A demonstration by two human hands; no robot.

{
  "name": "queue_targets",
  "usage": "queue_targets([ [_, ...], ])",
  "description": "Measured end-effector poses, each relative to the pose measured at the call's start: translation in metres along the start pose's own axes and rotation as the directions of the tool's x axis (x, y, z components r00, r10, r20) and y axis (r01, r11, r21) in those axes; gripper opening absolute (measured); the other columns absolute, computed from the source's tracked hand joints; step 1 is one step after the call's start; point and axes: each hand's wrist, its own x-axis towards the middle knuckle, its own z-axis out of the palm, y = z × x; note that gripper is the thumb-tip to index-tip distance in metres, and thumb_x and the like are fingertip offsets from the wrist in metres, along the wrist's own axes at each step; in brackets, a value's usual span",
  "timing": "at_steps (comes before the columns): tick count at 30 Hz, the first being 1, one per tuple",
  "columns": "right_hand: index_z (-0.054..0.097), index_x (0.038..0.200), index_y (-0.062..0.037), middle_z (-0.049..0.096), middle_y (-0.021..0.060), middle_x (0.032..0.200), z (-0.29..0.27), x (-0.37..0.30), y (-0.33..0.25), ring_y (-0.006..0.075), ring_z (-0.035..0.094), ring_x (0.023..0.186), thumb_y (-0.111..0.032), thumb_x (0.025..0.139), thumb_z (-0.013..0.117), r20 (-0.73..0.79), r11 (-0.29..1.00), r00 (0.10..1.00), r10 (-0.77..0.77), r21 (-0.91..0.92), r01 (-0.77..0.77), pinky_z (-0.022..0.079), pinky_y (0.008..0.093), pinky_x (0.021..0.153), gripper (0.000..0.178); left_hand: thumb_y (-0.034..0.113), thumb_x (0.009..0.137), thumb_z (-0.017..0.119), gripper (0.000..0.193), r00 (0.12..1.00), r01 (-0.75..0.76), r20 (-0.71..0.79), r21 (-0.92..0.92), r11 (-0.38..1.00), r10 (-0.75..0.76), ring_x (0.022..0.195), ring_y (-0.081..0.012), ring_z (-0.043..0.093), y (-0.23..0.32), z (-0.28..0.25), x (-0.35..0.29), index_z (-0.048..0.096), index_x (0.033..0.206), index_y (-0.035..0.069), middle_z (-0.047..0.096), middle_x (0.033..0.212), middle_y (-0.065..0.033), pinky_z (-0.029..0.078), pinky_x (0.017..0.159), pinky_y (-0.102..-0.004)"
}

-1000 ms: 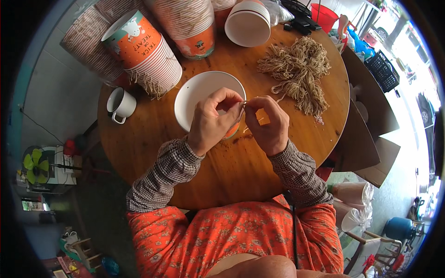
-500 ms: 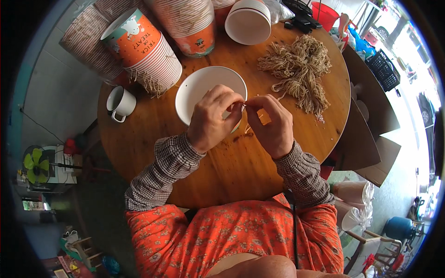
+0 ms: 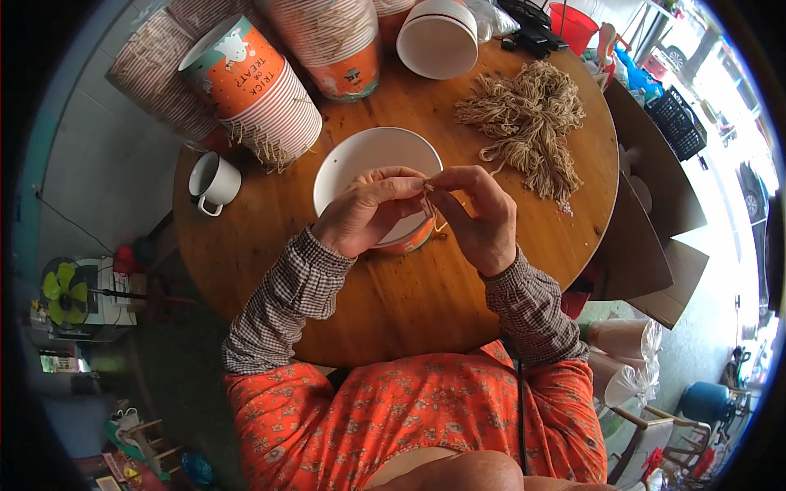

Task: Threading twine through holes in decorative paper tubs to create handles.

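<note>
The left hand [image 3: 360, 214] and right hand [image 3: 487, 217] meet fingertip to fingertip, both pinching a thin cord [image 3: 428, 187] between thumb and forefinger. The left hand is half open behind its pinch, thumb and forefinger reaching toward the right hand; the right hand's other fingers curl in toward its palm. The cord sits right where the fingertips come together; whether it is knotted there is too small to tell. Just below the hands stands a tub [image 3: 407, 244], white inside and orange outside with a green edge, its near wall showing between the wrists; any writing on it cannot be made out. Beyond the left hand, to its left, a stack [image 3: 258, 86] of striped tubs leans, the end one carrying dark capital lettering on orange beside a pale figure. Further beyond the hands, another stack [image 3: 332, 49] shows an orange band with a small dark figure. A white mug [image 3: 219, 186] is to the left of the left hand. Past the right hand, to its right, lies a hank [image 3: 532, 127] of tan strands on the table [image 3: 393, 303].
</note>
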Motion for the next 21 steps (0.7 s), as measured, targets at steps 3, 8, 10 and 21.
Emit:
queue_targets([
  [3,0.062,0.099,-0.0003,0.068,0.0085,0.088,-0.001,0.001,-0.001,0.0167,0.068,0.082,0.001,0.081,0.069,-0.016,0.998,0.999,-0.043,-0.053,0.042,0.053,0.0288,0.075,0.019,0.010,0.091,0.061,0.018,0.998,-0.016,-0.065,0.046,0.999,0.019,0.087,-0.0110,0.061,-0.001,0.006,0.000,0.066,0.105,-0.002,0.066,0.094,-0.0051,0.048,0.082,-0.0230],
  [8,0.063,0.100,-0.0006,0.068,0.0098,0.085,-0.006,0.002,-0.002,0.0200,0.068,0.078,0.000,0.081,0.069,0.034,0.979,0.996,-0.079,-0.183,0.084,0.053,0.0296,0.073,0.019,0.012,0.092,0.063,0.019,0.996,-0.053,-0.066,0.135,0.989,0.062,0.078,-0.0070,0.055,-0.005,0.005,-0.002,0.067,0.103,-0.002,0.066,0.091,-0.0034,0.045,0.074,-0.0200],
  [10,0.063,0.098,-0.0007,0.067,0.0098,0.084,-0.008,0.004,0.001,0.0205,0.068,0.077,0.000,0.082,0.068,0.031,0.968,0.993,-0.111,-0.222,0.115,0.053,0.0298,0.072,0.018,0.013,0.092,0.063,0.019,0.995,-0.079,-0.054,0.148,0.986,0.088,0.076,-0.0060,0.054,-0.006,0.006,-0.003,0.067,0.102,-0.002,0.066,0.090,-0.0028,0.045,0.072,-0.0196],
  [21,0.058,0.093,-0.0019,0.065,0.0085,0.079,-0.007,0.006,0.003,0.0167,0.062,0.067,-0.002,0.087,0.062,-0.118,0.954,0.989,0.085,-0.275,-0.115,0.048,0.0282,0.057,0.007,0.007,0.086,0.064,0.005,0.788,-0.406,0.237,0.894,0.190,0.568,0.079,-0.0153,0.061,-0.012,0.021,-0.009,0.064,0.088,0.001,0.064,0.084,-0.0048,0.049,0.073,-0.0276],
])
